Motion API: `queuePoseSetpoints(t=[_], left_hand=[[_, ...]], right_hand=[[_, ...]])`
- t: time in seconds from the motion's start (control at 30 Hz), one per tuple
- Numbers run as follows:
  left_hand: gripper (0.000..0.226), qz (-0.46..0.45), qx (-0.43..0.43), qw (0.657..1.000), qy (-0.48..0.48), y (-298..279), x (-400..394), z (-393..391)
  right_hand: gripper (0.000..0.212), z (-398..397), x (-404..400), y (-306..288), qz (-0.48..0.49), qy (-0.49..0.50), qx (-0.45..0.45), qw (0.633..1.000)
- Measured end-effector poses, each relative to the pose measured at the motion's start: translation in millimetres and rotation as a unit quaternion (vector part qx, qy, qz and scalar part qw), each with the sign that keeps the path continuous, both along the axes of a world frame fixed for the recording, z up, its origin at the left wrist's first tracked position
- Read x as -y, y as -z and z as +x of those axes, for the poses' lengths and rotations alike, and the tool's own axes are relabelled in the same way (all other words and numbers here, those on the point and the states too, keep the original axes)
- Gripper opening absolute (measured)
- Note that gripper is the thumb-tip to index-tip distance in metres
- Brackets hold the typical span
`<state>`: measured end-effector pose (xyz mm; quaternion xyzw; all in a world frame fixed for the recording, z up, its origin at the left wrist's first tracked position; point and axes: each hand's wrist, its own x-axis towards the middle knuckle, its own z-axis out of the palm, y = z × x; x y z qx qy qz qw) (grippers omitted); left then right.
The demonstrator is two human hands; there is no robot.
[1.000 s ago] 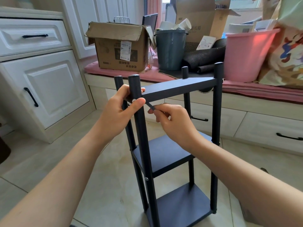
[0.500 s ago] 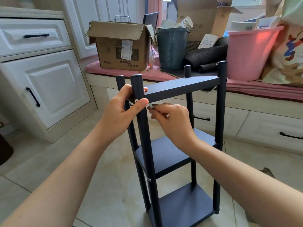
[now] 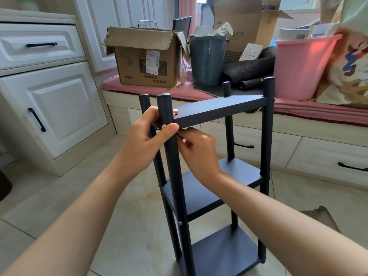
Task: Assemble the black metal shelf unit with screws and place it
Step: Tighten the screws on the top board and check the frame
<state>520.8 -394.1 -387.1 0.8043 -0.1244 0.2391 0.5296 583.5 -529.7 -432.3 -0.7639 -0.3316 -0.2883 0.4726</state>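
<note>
Setting: a room in a home, in use partly as storage. White panelled cabinets [image 3: 49, 108] with black bar handles [image 3: 36, 119] line the left wall. A built-in window seat [image 3: 298, 140] with drawers below runs along the back wall and carries a pink cushion [image 3: 139, 89]. On the cushion stand household items: an open cardboard box [image 3: 145, 58], a grey plastic bucket [image 3: 207, 60], a pink plastic bucket [image 3: 298, 66] and rolled dark mats [image 3: 249, 69]. A larger cardboard box [image 3: 239, 18] stands behind, against a daylit window. The floor [image 3: 89, 186] is laid with light beige tiles.
</note>
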Motion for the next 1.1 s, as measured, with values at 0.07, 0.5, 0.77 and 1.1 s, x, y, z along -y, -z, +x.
queuePoseSetpoints(t=[0.07, 0.5, 0.77, 1.1], left_hand=[[0.018, -0.001, 0.002, 1.000, -0.001, 0, 0, 0], [0.016, 0.013, 0.023, 0.999, -0.025, 3, -1, 4], [0.052, 0.044, -0.026, 0.997, -0.054, 13, -7, 6], [0.094, -0.190, -0.118, 0.972, -0.075, 53, 33, 2]], right_hand=[[0.009, 4, -4, 2, 0.006, 0.002, -0.001, 1.000], [0.017, 7, -1, 7, -0.015, -0.020, -0.028, 0.999], [0.017, -13, 28, 16, -0.033, -0.076, -0.385, 0.919], [0.018, -31, 55, 40, -0.102, -0.031, -0.483, 0.869]])
